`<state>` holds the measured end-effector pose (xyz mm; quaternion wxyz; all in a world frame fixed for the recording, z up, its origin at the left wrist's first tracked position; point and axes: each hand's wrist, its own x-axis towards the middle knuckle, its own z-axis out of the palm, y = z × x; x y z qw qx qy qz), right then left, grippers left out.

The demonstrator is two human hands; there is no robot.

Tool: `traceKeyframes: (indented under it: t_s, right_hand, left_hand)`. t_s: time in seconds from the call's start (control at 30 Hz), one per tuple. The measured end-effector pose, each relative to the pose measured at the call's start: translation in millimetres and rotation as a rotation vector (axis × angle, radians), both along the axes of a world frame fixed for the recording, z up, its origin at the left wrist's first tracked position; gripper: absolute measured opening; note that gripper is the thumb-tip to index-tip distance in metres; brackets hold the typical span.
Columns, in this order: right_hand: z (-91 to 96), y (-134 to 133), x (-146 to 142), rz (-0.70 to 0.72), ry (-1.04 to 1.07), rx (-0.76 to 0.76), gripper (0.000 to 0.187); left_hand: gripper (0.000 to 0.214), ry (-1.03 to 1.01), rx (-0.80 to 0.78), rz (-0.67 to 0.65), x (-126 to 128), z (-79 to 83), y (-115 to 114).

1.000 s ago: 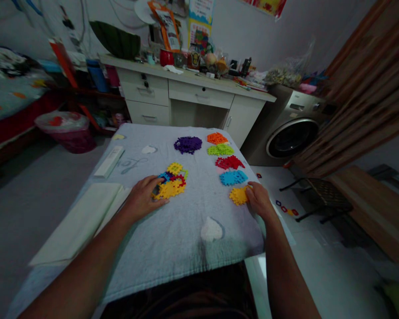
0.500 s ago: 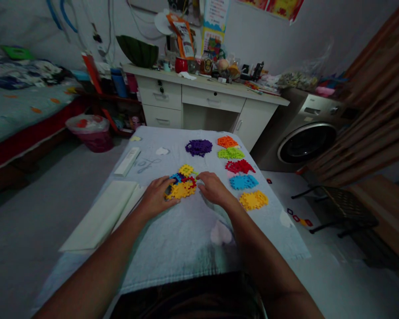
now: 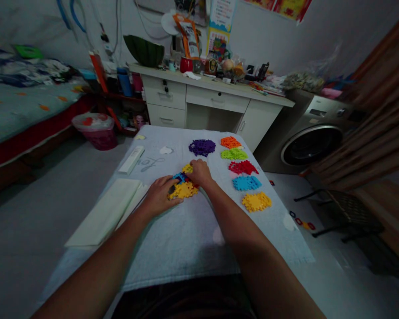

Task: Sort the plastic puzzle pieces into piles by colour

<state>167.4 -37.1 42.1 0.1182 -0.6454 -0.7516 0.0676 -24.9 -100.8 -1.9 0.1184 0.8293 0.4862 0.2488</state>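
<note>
An assembly of interlocking plastic pieces [image 3: 183,190], yellow, blue, red and dark in colour, lies on the cloth-covered table. Fingers and thumb of my left hand [image 3: 160,195] are closed on its left edge. My right hand [image 3: 200,172] reaches over its upper right side, fingertips pressed together at a yellow piece [image 3: 187,168] there. That hand covers much of the red part and the right end. Whether a small loose piece sits in the right fingertips is hidden.
Sorted piles run down the right side: orange [image 3: 230,142], lime [image 3: 234,153], red [image 3: 242,167], blue [image 3: 246,183] and yellow [image 3: 256,201]. Beyond the assembly is a purple pile [image 3: 202,147]. A white box [image 3: 131,160] and a folded pale sheet [image 3: 104,212] lie on the left.
My right hand has moved left and slightly forward, from beside the assembly to on top of its right side. My left hand keeps its hold. The view has shifted slightly.
</note>
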Motion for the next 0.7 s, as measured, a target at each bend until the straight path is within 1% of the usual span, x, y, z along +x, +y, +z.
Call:
traceKeyframes:
  t_s: [0.13, 0.2, 0.27, 0.4, 0.53, 0.6, 0.7]
  right_hand:
    - [4.3, -4, 6, -0.025, 0.052, 0.05, 0.045]
    - [10.3, -12, 15, -0.035, 0.1, 0.091, 0.047]
    - [17.6, -25, 30, -0.012, 0.159, 0.119, 0.049]
    - [27.0, -64, 76, 0.054, 0.246, 0.153, 0.05]
    - [24.9, -107, 133, 0.072, 0.206, 0.143, 0.048]
    - [22.4, -124, 159, 0.02, 0.159, 0.151, 0.048]
    - [20.2, -145, 193, -0.078, 0.101, 0.124, 0.05]
  left_hand:
    - [0.065, -0.011, -0.004, -0.008, 0, -0.1, 0]
    - [0.065, -0.004, -0.013, -0.004, 0, 0.3, 1]
    - [0.065, 0.004, -0.021, 0.002, 0, 1.1, 1]
    - [0.063, 0.012, -0.023, -0.007, 1, 2.6, 0]
    - [0.061, 0.014, -0.02, -0.013, 0, 0.9, 1]
    - [0.061, 0.004, -0.014, -0.013, -1, -1.3, 2]
    - [0.064, -0.007, -0.011, -0.013, -2, -4.4, 4]
